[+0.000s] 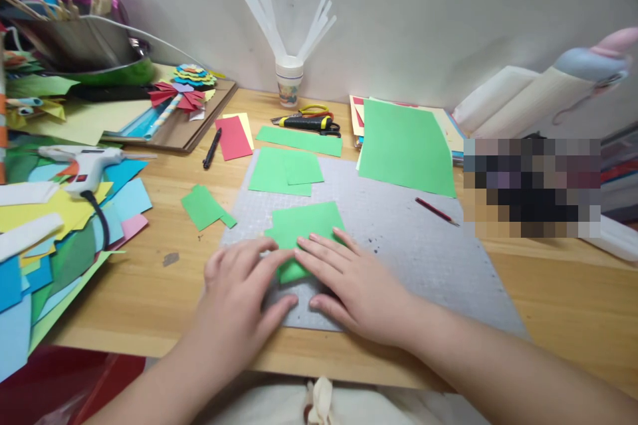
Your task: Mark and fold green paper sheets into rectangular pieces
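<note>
Two bare hands press flat on a folded green paper piece (304, 229) lying on the grey cutting mat (399, 232) on the wooden table (149, 285). Far left lies a white glue gun (84, 166). The left hand (239, 299) has its fingers spread, tips touching the paper; the right hand (349, 279), fingers together, covers its lower edge. A red pencil (437, 211) lies further right.

Folded paper (304, 229): green. Cutting mat (399, 239): grey, faint grid, dark specks. Worktop (149, 279): pale wood grain. Loose sheets (406, 146): green. Small card (232, 138): red, over yellow. Pencil (437, 211): red. Marker (212, 148): black. Scissors (312, 121): yellow and black handles, possibly red beneath. Glue gun (84, 166): white, orange trigger, black cord. Paper heap (54, 239): blue, yellow, green, pink. Cup (289, 83): white, printed, pattern unclear.
</note>
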Motion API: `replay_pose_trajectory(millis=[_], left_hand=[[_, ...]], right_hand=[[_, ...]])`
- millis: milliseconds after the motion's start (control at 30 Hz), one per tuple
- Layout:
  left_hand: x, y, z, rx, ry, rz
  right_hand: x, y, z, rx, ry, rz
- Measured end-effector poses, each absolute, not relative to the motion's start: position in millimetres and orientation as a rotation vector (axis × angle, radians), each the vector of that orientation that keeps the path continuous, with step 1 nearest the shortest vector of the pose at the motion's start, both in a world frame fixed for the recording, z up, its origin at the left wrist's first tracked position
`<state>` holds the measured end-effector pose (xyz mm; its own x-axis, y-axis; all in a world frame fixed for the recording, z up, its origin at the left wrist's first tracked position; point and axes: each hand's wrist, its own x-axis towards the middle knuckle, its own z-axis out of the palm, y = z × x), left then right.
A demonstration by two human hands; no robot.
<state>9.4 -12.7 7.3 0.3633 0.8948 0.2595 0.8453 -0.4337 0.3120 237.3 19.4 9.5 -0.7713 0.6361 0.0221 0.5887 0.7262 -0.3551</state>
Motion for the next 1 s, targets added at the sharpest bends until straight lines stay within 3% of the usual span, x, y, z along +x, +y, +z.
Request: replay_pose_trajectory(millis=[300,467,567,767,1000], left_hand=[[29.9,7.4,26.4,2.589,1.511,0.591],[20.5,16.9,41.6,1.695,1.639,1.044],[25.0,18.3,45.1,1.016,1.420,1.180],[55.0,6.0,45.4,0.447,1.093,1.107],[67.0,-5.0,31.8,0.747,1.016,0.958]], right_hand=[[249.9,21.4,9.9,-0.997,-2.242,0.265],[256.8,19.9,14.2,-1.059,-1.732,0.182],[258.5,21.7,7.8,-1.148,-1.576,0.456],[250.5,21.5,8.7,-0.943,-1.429,1.554],[252.6,23.6,21.9,-1.182,-1.289,1.659]])
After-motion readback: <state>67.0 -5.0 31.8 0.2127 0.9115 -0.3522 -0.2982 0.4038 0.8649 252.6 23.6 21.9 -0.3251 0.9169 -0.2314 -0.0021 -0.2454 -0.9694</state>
